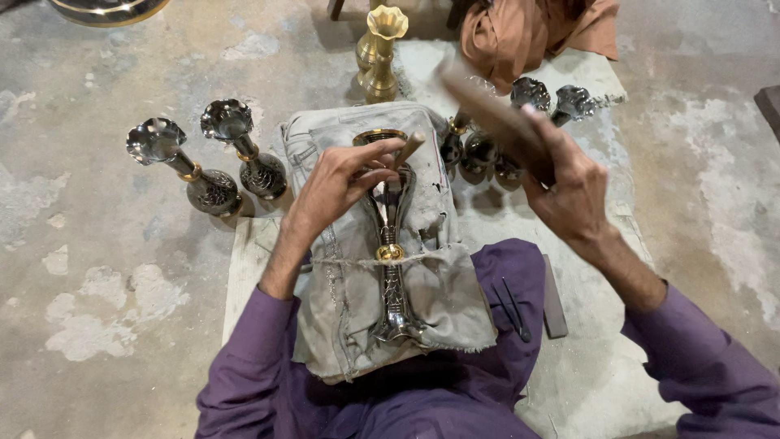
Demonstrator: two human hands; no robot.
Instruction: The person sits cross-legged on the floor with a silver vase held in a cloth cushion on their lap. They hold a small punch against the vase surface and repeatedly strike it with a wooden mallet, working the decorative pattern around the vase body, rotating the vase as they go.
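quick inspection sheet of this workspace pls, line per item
surface: grey cloth pad on the lap, over a pale mat on patchy concrete floor
job's things: metal vase lying on the pad; thin punch; wooden mallet, blurred
clutter: two dark fluted vases standing left, more behind the pad, a brass vase, a dark bar, orange cloth
grips: left hand pinches the punch on the vase; right hand raises the mallet
cables: nothing seen
surroundings: a round metal rim at top left

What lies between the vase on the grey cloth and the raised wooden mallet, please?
In the head view, a thin rod-like tool in the left hand sits between the vase and the mallet in the right hand.
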